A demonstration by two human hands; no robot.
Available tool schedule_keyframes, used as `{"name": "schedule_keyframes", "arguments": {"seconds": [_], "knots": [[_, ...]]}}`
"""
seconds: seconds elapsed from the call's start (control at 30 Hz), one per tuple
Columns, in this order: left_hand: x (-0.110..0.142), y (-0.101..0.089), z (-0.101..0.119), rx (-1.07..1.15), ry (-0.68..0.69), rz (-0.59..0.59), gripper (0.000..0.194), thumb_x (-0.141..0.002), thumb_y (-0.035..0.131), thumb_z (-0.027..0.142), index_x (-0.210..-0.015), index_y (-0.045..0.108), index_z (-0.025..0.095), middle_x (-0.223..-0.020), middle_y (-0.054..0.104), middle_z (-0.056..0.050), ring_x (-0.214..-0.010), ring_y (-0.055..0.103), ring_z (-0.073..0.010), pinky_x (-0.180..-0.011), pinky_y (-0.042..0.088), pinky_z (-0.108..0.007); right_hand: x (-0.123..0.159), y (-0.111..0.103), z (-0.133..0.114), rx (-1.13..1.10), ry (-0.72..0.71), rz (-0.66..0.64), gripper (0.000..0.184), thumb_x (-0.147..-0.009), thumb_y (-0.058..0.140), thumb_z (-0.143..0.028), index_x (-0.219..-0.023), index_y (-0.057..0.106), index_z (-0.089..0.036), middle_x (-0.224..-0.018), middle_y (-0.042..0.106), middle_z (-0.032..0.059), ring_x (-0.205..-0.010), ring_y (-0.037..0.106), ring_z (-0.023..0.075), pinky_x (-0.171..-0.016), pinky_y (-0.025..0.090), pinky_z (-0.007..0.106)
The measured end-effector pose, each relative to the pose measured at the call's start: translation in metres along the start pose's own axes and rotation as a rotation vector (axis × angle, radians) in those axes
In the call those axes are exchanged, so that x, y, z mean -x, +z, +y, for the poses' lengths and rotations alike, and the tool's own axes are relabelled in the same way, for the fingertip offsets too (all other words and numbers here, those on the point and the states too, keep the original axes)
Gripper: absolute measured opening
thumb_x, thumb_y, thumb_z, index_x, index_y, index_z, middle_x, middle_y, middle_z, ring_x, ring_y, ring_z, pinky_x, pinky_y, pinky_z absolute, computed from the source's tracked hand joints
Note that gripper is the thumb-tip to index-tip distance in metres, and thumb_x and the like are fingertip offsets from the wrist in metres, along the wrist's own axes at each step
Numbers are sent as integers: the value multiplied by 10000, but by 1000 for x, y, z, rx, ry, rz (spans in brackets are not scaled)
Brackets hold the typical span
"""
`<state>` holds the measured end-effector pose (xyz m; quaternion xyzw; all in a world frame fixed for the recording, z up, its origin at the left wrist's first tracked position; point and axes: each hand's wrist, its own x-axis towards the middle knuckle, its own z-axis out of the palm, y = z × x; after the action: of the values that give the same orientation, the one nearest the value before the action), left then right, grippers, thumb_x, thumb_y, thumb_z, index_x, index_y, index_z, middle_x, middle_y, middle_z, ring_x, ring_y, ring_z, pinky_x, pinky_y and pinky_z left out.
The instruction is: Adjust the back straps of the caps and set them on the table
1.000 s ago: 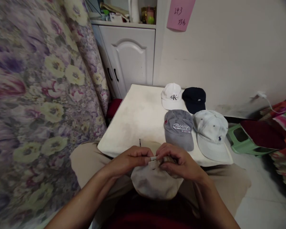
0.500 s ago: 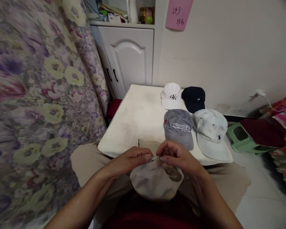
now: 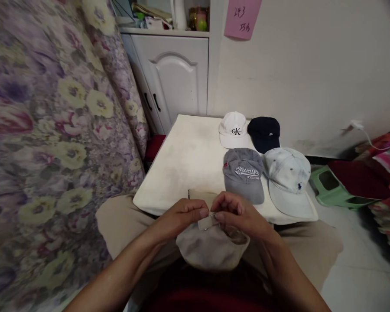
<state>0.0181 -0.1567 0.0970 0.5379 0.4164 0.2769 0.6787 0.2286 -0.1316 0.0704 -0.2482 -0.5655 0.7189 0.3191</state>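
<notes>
A beige cap (image 3: pixel 208 249) rests on my lap at the near edge of a white table (image 3: pixel 185 160). My left hand (image 3: pixel 178 216) and my right hand (image 3: pixel 238 214) meet above it, fingers pinched together on the cap's back strap (image 3: pixel 207 222). On the table beyond lie a grey cap (image 3: pixel 243 173), a pale blue cap (image 3: pixel 287 177), a white cap (image 3: pixel 233 129) and a navy cap (image 3: pixel 264 133).
A floral-covered surface (image 3: pixel 52 130) fills the left side. A white cabinet (image 3: pixel 177 78) stands behind the table, with a pink note (image 3: pixel 242 17) on the wall. A green stool (image 3: pixel 331 186) with a dark red cushion sits at the right.
My right hand's fingers have drawn up and pinched the strap more tightly against my left hand. The cap has shifted slightly; the caps on the table have not moved.
</notes>
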Motion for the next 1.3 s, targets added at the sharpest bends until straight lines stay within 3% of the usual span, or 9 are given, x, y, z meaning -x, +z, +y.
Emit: {"name": "schedule_keyframes", "arguments": {"seconds": [0.23,0.43,0.67,0.87,1.0,1.1,1.3], "knots": [[4,-2,-8,69,-46,50,387,-847,642,500,-702,564,150,-604,454,38,-541,354,-92,-509,247,-222,8,-4,4,279,-178,65,204,-810,742,-229,-998,663,-231,-901,638,17,-823,585,163,-728,463,290],[5,-1,-12,110,-55,45,371,-841,656,476,-701,564,145,-619,457,35,-550,357,-92,-505,252,-218,9,3,2,320,-165,67,168,-798,737,-180,-948,673,-222,-903,635,5,-822,569,158,-727,436,279],[5,3,-7,28,-26,37,390,-866,618,491,-684,523,159,-618,420,39,-560,329,-95,-500,229,-221,6,3,2,111,-21,44,231,-805,754,-268,-984,623,-203,-857,623,-9,-705,552,114,-633,435,234],[5,6,-5,-112,43,50,419,-909,566,482,-651,467,168,-633,365,44,-583,294,-99,-508,206,-232,1,10,3,-4,43,65,347,-711,837,-301,-941,598,-201,-853,588,-19,-682,514,96,-589,418,205],[9,6,-3,-154,60,27,360,-925,547,454,-722,537,157,-663,425,35,-620,348,-107,-545,256,-230,2,10,8,-116,65,68,312,-722,829,-305,-906,598,-204,-809,570,-35,-626,491,81,-559,386,200],[13,6,-1,-161,73,-5,300,-911,567,444,-826,594,157,-723,497,19,-660,396,-120,-568,292,-228,3,7,9,-61,16,75,256,-760,799,-303,-910,615,-208,-792,571,-32,-658,513,96,-586,392,213],[13,7,-2,-203,103,38,275,-940,524,405,-846,616,163,-776,543,8,-714,451,-137,-635,346,-240,6,5,-3,290,-239,23,183,-803,753,-215,-959,657,-222,-1042,614,34,-971,585,187,-855,452,323]]}}
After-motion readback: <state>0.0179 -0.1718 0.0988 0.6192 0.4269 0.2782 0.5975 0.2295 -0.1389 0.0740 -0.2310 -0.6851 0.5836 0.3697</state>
